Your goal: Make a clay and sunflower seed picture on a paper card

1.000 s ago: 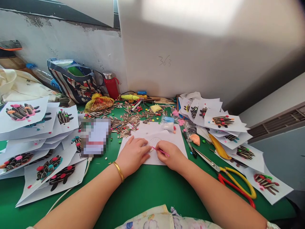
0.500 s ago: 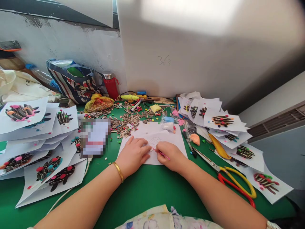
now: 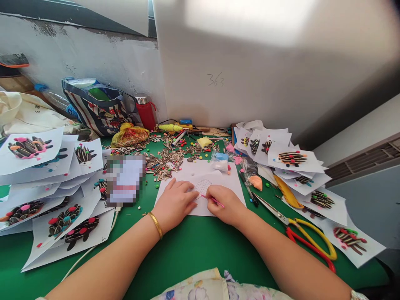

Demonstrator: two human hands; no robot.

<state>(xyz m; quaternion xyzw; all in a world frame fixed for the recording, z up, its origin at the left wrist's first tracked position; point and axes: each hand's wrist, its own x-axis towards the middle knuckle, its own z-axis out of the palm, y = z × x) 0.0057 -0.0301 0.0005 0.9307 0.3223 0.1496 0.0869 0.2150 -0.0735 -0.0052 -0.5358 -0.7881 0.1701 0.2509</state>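
Observation:
A sheet of white paper (image 3: 233,187) lies on the green table, with a rounded outline filled with small dark dots (image 3: 203,186) near its middle. My left hand (image 3: 176,202) rests flat on the sheet's left part, fingers spread, the fingertips close to the outline. My right hand (image 3: 225,202) is closed around a slim pink pen-like tool (image 3: 218,202). Its tip meets the paper at the lower edge of the dotted shape. A small clear packet with white clay (image 3: 220,166) sits on the sheet's far right edge.
Stacked paper cards with sunflower-seed hedgehogs stand left (image 3: 59,179) and right (image 3: 292,158). Loose sunflower seeds (image 3: 165,161) lie behind the sheet. A phone (image 3: 126,179) with a cable is at left. Scissors (image 3: 290,223), a yellow cutter (image 3: 286,191) and orange clay (image 3: 255,182) are at right.
My right hand and the pink tool have shifted very slightly to the right. My left hand stays in place on the paper.

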